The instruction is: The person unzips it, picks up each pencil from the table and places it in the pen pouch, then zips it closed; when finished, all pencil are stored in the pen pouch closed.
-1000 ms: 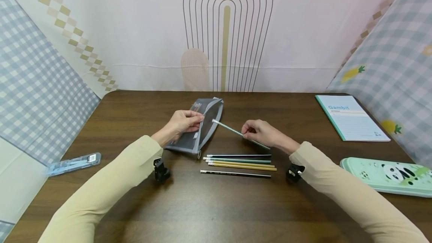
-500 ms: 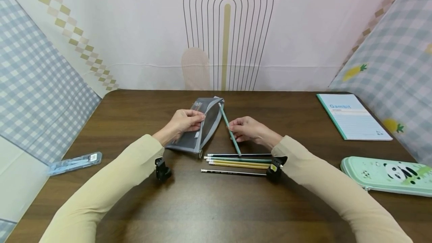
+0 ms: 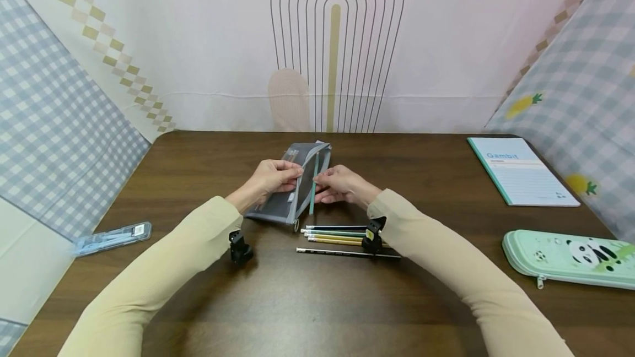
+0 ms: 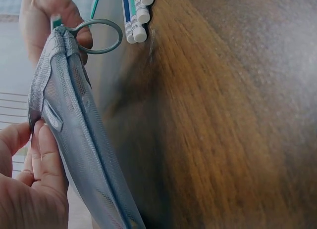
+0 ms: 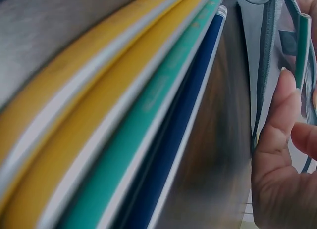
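My left hand [image 3: 272, 179] pinches the near lip of a grey mesh zip pouch [image 3: 270, 209], whose mouth gapes to the right. Between the thumb and fingers of my right hand [image 3: 343, 185] is a green pencil [image 3: 312, 203], slanting steeply across the pouch mouth with its far part inside the opening. In the right wrist view the near end of this pencil [image 5: 303, 46] sticks out beyond the fingertips. A round zip-pull ring [image 4: 119, 36] hangs from the pouch's corner. Below, a row of pencils [image 3: 329, 237] in blue, green and yellow lies with eraser ends to the left.
A black pencil [image 3: 322, 252] lies apart, nearer the front, partly under the right wrist camera. At the right are a notebook [image 3: 526, 172] and a green panda pencil case [image 3: 550, 258]. A clear blue packet [image 3: 111, 239] lies at the left edge of the brown table [image 3: 278, 307].
My right hand has moved left to the pouch, turning the green pencil from a flat slant to nearly lengthwise and bringing it into the mouth. My left hand keeps its hold.
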`<state>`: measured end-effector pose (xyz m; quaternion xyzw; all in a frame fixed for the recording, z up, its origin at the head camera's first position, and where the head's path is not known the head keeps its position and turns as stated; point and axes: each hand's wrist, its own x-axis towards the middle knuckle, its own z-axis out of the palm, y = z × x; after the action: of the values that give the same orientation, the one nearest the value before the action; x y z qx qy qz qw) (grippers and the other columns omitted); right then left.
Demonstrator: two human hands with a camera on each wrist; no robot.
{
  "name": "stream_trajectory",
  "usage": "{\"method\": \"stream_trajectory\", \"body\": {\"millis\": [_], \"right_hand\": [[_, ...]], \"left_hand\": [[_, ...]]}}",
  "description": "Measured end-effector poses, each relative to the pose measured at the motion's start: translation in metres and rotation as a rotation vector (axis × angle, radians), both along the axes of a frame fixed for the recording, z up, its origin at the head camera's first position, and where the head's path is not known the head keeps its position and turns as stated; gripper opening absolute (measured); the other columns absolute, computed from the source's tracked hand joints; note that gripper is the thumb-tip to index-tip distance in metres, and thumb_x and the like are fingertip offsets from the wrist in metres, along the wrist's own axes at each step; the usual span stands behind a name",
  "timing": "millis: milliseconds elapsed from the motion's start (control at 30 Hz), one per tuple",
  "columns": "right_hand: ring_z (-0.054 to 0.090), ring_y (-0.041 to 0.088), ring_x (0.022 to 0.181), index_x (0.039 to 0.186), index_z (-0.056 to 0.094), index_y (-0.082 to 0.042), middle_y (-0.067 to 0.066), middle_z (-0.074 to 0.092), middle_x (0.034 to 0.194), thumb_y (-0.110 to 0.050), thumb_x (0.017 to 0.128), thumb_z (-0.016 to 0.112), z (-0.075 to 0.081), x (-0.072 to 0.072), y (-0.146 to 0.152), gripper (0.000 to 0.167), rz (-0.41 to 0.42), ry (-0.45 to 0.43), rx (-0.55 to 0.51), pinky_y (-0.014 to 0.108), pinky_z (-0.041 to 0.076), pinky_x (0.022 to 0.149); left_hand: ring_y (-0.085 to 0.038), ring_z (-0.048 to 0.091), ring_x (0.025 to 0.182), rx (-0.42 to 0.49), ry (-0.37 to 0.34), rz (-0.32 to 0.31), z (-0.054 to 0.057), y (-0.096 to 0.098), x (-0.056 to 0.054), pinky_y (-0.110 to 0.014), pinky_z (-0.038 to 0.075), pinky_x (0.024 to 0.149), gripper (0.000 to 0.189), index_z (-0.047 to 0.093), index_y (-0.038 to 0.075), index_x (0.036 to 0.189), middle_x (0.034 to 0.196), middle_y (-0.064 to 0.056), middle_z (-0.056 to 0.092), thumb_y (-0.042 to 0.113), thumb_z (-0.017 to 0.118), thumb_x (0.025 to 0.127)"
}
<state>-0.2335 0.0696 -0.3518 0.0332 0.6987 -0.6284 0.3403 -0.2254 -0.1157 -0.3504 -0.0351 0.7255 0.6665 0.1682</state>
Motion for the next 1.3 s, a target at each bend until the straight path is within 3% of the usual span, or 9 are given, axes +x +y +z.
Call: {"method": "stream_trajectory", "body": {"millis": [167, 467, 600, 733, 867, 1000, 1300], "right_hand": [[0.065, 0.012, 0.054, 0.103, 0.051, 0.001, 0.006, 0.060, 0.073, -0.011, 0.099, 0.046, 0.002, -0.001, -0.009, 0.013, -0.028, -0.027, -0.023, 0.019, 0.054, 0.051], [0.066, 0.015, 0.055, 0.097, 0.051, 0.001, 0.010, 0.061, 0.072, -0.006, 0.099, 0.044, 0.003, -0.002, -0.019, 0.011, -0.097, -0.066, -0.107, 0.022, 0.056, 0.053], [0.067, 0.015, 0.059, 0.106, 0.050, 0.003, 0.011, 0.063, 0.076, -0.004, 0.099, 0.044, 0.004, 0.002, -0.018, 0.011, -0.105, -0.071, -0.141, 0.022, 0.056, 0.056], [0.068, 0.015, 0.066, 0.123, 0.042, 0.005, 0.010, 0.065, 0.079, -0.002, 0.099, 0.043, 0.004, 0.009, -0.010, 0.025, -0.079, -0.066, -0.160, 0.023, 0.057, 0.061], [0.068, 0.016, 0.071, 0.129, 0.037, 0.008, 0.009, 0.066, 0.082, -0.001, 0.099, 0.043, 0.003, 0.014, 0.006, 0.033, -0.043, -0.015, -0.163, 0.024, 0.058, 0.066], [0.067, 0.014, 0.075, 0.126, 0.042, 0.011, 0.009, 0.064, 0.087, 0.001, 0.096, 0.048, 0.001, 0.019, 0.030, 0.032, 0.005, 0.074, -0.123, 0.025, 0.058, 0.069], [0.059, 0.012, 0.083, 0.110, 0.060, 0.008, 0.006, 0.065, 0.096, -0.004, 0.090, 0.061, -0.007, 0.024, 0.082, 0.023, 0.294, 0.285, 0.122, 0.029, 0.055, 0.078]], "left_hand": [[-0.003, 0.058, 0.057, 0.003, 0.006, -0.008, 0.001, 0.001, 0.000, -0.014, 0.052, 0.054, 0.028, 0.059, -0.009, 0.113, 0.063, 0.007, 0.063, 0.007, 0.062, 0.090], [-0.003, 0.059, 0.059, 0.010, 0.012, -0.016, 0.002, 0.001, 0.000, -0.015, 0.053, 0.055, 0.027, 0.059, -0.009, 0.113, 0.065, 0.007, 0.063, 0.007, 0.061, 0.091], [-0.003, 0.060, 0.060, 0.001, 0.016, -0.013, 0.002, 0.002, 0.000, -0.016, 0.053, 0.056, 0.028, 0.060, -0.008, 0.113, 0.066, 0.006, 0.063, 0.008, 0.062, 0.090], [-0.003, 0.060, 0.062, -0.036, 0.013, -0.016, 0.002, 0.000, 0.001, -0.016, 0.054, 0.059, 0.029, 0.060, -0.007, 0.114, 0.068, 0.006, 0.063, 0.010, 0.062, 0.090], [-0.003, 0.059, 0.061, -0.056, 0.009, -0.016, 0.001, 0.000, 0.002, -0.016, 0.054, 0.059, 0.029, 0.060, -0.007, 0.114, 0.069, 0.006, 0.063, 0.011, 0.063, 0.091], [-0.003, 0.058, 0.059, -0.032, 0.011, -0.008, 0.001, 0.002, 0.002, -0.015, 0.053, 0.057, 0.027, 0.060, -0.007, 0.111, 0.069, 0.007, 0.063, 0.009, 0.063, 0.090], [-0.003, 0.057, 0.059, -0.016, 0.012, -0.019, 0.000, 0.001, 0.002, -0.015, 0.053, 0.057, 0.028, 0.060, -0.008, 0.112, 0.068, 0.008, 0.064, 0.009, 0.063, 0.090]]}}
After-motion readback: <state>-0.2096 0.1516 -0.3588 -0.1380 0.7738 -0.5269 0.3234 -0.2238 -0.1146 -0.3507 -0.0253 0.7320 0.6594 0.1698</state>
